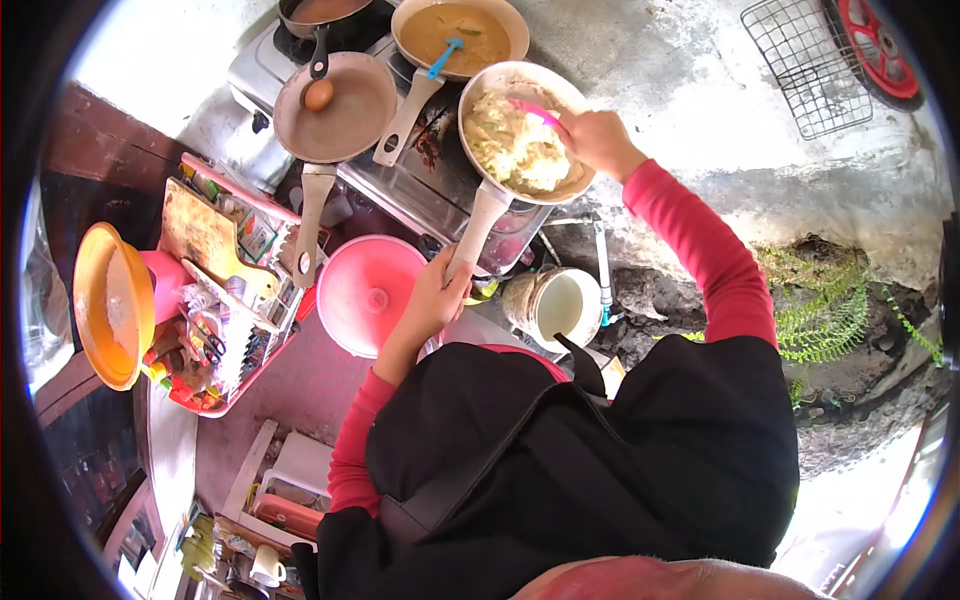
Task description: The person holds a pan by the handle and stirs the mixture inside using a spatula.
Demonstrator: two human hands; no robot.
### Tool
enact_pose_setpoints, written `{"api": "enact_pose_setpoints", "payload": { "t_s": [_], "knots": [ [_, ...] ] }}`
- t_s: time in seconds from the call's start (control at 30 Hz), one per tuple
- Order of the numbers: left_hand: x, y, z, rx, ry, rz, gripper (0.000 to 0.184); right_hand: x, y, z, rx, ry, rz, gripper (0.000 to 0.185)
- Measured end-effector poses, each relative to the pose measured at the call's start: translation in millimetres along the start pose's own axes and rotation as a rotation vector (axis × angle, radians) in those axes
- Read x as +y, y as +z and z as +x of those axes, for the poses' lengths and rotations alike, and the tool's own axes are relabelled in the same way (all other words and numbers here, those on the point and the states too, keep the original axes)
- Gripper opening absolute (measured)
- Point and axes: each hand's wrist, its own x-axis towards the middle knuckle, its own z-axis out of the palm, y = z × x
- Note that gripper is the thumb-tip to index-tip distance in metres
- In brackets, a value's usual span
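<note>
My left hand (432,300) is wrapped round the pale handle of a frying pan (553,83). Inside that pan lies a soft, lumpy, pale yellow food (515,150) with green bits, probably scrambled egg, though I cannot be sure. In my right hand (603,145) is a pink spatula (532,108), its head over the food and its lower part hidden by my fingers. The pan is tilted over the right end of the stove (390,200).
Left of my pan are a pan of brown liquid (440,30) with a blue spatula (446,57), and a frying pan (355,100) with a brown egg (318,95). A pink basin (360,290), white bucket (565,310) and orange basin (105,300) stand nearer.
</note>
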Motion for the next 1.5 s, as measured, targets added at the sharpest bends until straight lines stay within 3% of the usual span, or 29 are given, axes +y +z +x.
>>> {"api": "enact_pose_setpoints", "payload": {
  "t_s": [0.17, 0.3, 0.43, 0.53, 0.6, 0.63, 0.7, 0.73, 0.87, 0.93, 1.03, 1.17, 1.27, 1.33, 1.5],
  "knots": [
    [-0.1, 0.2, -0.4, -0.014, 0.013, -0.011, 0.027, -0.7, -40.7, -41.3, -0.07, -0.023, -0.08, 0.022],
    [-2.9, -0.7, 0.6, -0.018, 0.014, -0.045, 0.029, 24.0, -58.2, -27.2, 0.157, -0.141, -0.366, 0.014],
    [3.9, -2.3, 1.1, -0.027, -0.044, -0.077, 0.029, 28.2, -41.7, 22.3, 0.188, -0.161, -0.408, 0.009],
    [5.4, -8.8, 9.8, -0.097, -0.103, -0.176, 0.027, 28.2, -24.2, 43.6, 0.146, -0.285, -0.456, 0.008],
    [4.6, -12.5, 15.4, -0.182, -0.192, -0.222, 0.03, 29.1, -24.1, 47.6, -0.122, -0.516, -0.603, 0.01],
    [3.6, -13.7, 16.4, -0.183, -0.194, -0.224, 0.03, 34.0, -26.5, 49.4, -0.125, -0.516, -0.602, 0.01],
    [1.2, -10.8, 18.8, -0.192, -0.16, -0.152, 0.029, 51.3, -35.9, 51.9, -0.019, -0.776, -0.458, 0.016],
    [3.6, -10.2, 18.7, -0.195, -0.161, -0.153, 0.029, 53.9, -40.3, 55.7, -0.116, -0.751, -0.454, 0.013],
    [12.6, -9.2, 16.4, -0.189, -0.209, -0.187, 0.026, 51.2, -31.9, 81.4, -0.114, -0.718, -0.604, 0.014],
    [10.9, -8.9, 16.9, -0.178, -0.224, -0.186, 0.025, 39.2, -26.2, 89.7, -0.1, -0.573, -0.747, 0.017],
    [7.8, -10.2, 17.6, -0.182, -0.194, -0.194, 0.024, 37.6, -17.9, 86.7, -0.08, -0.637, -0.845, 0.021],
    [7.3, -8.7, 17.8, -0.183, -0.187, -0.259, 0.023, 43.5, -6.2, 86.5, -0.13, -0.663, -0.766, 0.023],
    [5.1, -9.6, 17.9, -0.18, -0.194, -0.289, 0.026, 40.2, -40.3, 76.0, -0.231, -0.832, -0.544, 0.021],
    [4.7, -8.9, 18.0, -0.175, -0.207, -0.284, 0.029, 38.7, -46.2, 74.1, -0.254, -0.847, -0.427, 0.008],
    [9.7, -5.5, 17.8, -0.131, -0.228, -0.303, 0.02, 42.2, -47.1, 65.5, -0.286, -0.904, -0.492, 0.012]
  ]
}}
